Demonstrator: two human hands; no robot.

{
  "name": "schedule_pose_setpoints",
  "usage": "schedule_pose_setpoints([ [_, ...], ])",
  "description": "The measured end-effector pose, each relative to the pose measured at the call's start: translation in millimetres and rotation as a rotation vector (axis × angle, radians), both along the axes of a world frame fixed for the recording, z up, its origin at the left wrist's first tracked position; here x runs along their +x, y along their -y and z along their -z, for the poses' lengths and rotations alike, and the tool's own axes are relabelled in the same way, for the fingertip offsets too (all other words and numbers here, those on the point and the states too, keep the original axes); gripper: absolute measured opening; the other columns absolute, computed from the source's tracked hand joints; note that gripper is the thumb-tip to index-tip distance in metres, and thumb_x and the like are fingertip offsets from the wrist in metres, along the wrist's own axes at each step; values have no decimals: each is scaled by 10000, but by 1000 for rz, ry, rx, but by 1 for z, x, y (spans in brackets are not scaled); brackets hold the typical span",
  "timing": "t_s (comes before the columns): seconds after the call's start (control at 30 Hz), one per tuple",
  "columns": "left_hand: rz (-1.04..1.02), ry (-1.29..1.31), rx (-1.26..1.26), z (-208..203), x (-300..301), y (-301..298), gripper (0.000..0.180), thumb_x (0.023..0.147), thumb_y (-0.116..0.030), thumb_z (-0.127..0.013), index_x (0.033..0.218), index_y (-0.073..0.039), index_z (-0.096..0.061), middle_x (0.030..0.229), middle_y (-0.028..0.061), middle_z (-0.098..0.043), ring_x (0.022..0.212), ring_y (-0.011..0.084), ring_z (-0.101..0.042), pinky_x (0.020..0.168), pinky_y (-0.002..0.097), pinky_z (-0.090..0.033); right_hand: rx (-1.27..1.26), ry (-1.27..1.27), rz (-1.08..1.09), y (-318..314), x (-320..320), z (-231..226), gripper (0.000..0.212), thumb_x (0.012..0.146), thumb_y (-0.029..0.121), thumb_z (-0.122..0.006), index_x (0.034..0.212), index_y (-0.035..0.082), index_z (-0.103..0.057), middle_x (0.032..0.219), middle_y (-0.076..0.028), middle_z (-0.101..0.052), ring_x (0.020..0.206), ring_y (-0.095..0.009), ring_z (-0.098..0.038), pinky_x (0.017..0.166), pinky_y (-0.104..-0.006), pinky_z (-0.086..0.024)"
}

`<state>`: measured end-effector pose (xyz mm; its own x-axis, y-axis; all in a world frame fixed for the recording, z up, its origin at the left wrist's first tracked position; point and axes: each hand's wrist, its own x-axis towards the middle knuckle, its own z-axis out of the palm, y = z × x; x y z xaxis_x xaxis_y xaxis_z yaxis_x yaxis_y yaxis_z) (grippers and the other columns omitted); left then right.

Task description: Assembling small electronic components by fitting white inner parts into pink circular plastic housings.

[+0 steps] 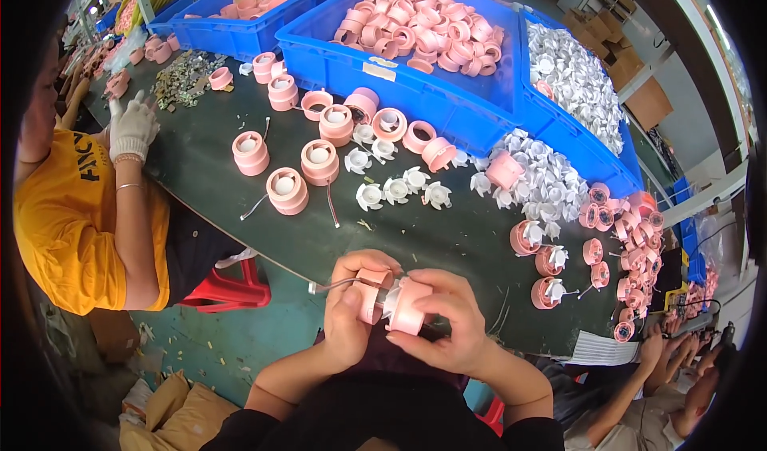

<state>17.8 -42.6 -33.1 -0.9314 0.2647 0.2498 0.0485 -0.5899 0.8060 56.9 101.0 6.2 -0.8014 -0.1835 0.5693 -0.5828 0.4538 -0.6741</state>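
Observation:
In front of my body, my left hand [345, 327] is closed around a pink cylindrical housing [367, 303], with a cable and small white plug [313, 288] trailing from it to the left. My right hand [457, 317] grips a pink ring-shaped cover [410, 307] by its sides. The two pink parts face each other, close together. Between them show the blades of a white fan wheel [391, 301]; which part it sits in is hard to tell. Beyond my hands, several loose white fan wheels [395, 190] and pink assembled units [288, 190] stand on the dark green table [415, 243].
A blue bin [399, 83] of pink rings stands at the back, beside another blue bin [623, 159] of white fan wheels. Pink housings [635, 259] crowd the right side. At left, a person in a yellow shirt [72, 219] works with a gloved hand [133, 127]. Other people's arms [639, 383] reach in at lower right.

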Motion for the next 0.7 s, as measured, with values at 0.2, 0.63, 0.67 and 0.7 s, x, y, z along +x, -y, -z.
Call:
schedule_pose_setpoints([
  [0.2, -65, -140, -77, 4, 2, -4, 352, 964, -331, -361, 1112, -15, -409, 1113, 181, -483, 971, 213, -506, 858, 342, -429, -24, -16, 89, 8, 2, 4, 643, 660, 100, -828, 1195, 14, -481, 1168, -197, -542, 1005, -283, -581, 823, -329, -493],
  [0.63, -268, -440, -77, 16, -3, -7, 365, 950, -386, -392, 1041, -36, -437, 1020, 175, -512, 894, 257, -513, 787, 386, -432, -36, -63, 62, 13, 6, 4, 583, 662, 121, -832, 1156, -13, -551, 1150, -188, -558, 985, -278, -608, 816, -329, -516],
  [0.67, -257, -424, -72, 17, -3, -6, 362, 948, -386, -395, 1034, -38, -441, 1015, 173, -517, 890, 258, -514, 781, 384, -435, -53, -36, 59, 12, 7, 3, 588, 660, 122, -834, 1156, -14, -550, 1152, -188, -556, 982, -276, -609, 813, -329, -517],
  [0.7, -247, -409, -67, 16, -4, -6, 359, 946, -387, -398, 1027, -41, -445, 1011, 171, -521, 886, 258, -516, 775, 383, -437, -71, -10, 54, 11, 7, 2, 592, 658, 123, -836, 1157, -16, -549, 1153, -189, -554, 979, -275, -610, 810, -330, -517],
])
